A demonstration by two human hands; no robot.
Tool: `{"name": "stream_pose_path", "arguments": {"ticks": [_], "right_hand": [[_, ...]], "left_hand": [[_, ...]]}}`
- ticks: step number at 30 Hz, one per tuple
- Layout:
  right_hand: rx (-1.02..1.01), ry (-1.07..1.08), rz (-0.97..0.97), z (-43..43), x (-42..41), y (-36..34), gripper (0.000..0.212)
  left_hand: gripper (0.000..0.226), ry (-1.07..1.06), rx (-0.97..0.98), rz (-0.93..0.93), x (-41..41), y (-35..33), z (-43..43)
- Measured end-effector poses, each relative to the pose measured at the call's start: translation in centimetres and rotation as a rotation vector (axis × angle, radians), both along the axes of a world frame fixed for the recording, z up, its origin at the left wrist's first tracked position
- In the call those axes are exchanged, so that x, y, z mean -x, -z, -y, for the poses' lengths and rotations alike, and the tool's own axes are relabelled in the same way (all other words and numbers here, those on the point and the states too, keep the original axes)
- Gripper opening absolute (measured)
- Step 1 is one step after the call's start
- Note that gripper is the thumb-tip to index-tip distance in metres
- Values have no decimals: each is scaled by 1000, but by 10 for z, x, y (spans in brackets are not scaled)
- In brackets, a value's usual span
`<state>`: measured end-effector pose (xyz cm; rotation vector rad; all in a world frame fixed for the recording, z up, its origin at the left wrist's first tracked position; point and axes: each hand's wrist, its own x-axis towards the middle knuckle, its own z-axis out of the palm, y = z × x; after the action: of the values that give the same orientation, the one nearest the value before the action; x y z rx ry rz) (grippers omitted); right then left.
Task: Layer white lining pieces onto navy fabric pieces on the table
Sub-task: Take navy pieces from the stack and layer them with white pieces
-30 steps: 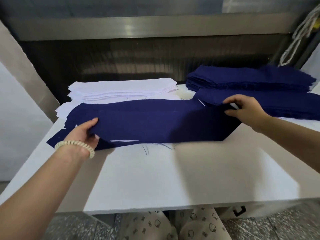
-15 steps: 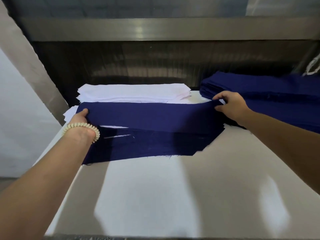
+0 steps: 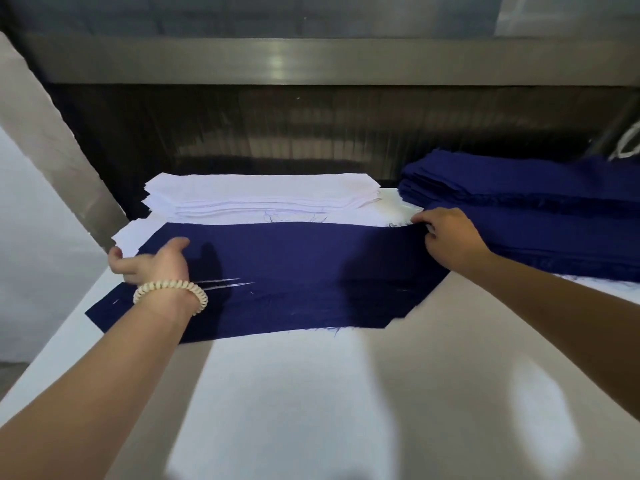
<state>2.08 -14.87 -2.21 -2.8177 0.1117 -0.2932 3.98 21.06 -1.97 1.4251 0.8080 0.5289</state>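
Note:
A long navy fabric piece (image 3: 294, 271) lies flat across the white table (image 3: 311, 393). My left hand (image 3: 152, 259), a beaded bracelet on its wrist, holds the piece's left end with the thumb on top and the fingers curled under the edge. My right hand (image 3: 446, 233) pinches the far right corner of the same piece. Behind it sits a stack of white lining pieces (image 3: 259, 195). More white pieces (image 3: 130, 235) stick out under the navy piece at the left.
A thick stack of navy pieces (image 3: 540, 209) fills the right side of the table. A dark machine opening with a metal bar (image 3: 311, 60) runs along the back. A grey slanted panel (image 3: 52, 140) stands at the left.
Both hands have spread the navy piece flat and shifted it back toward the white stack. The left hand has moved out to the piece's left edge.

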Motion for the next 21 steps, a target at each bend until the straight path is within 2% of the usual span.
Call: {"name": "stream_pose_path", "arguments": {"ticks": [3, 8, 14, 17, 21], "right_hand": [[83, 52, 16, 4, 5, 0, 47], [108, 155, -23, 24, 16, 0, 52], [168, 221, -143, 47, 27, 5, 54], [156, 181, -139, 53, 30, 7, 43], [68, 194, -84, 56, 30, 2, 31]], "left_hand": [[82, -22, -59, -80, 14, 3, 18], [74, 80, -63, -71, 29, 6, 53], [58, 436, -152, 77, 44, 12, 104], [47, 670, -174, 136, 50, 16, 123], [43, 930, -308, 114, 54, 18, 139]]}}
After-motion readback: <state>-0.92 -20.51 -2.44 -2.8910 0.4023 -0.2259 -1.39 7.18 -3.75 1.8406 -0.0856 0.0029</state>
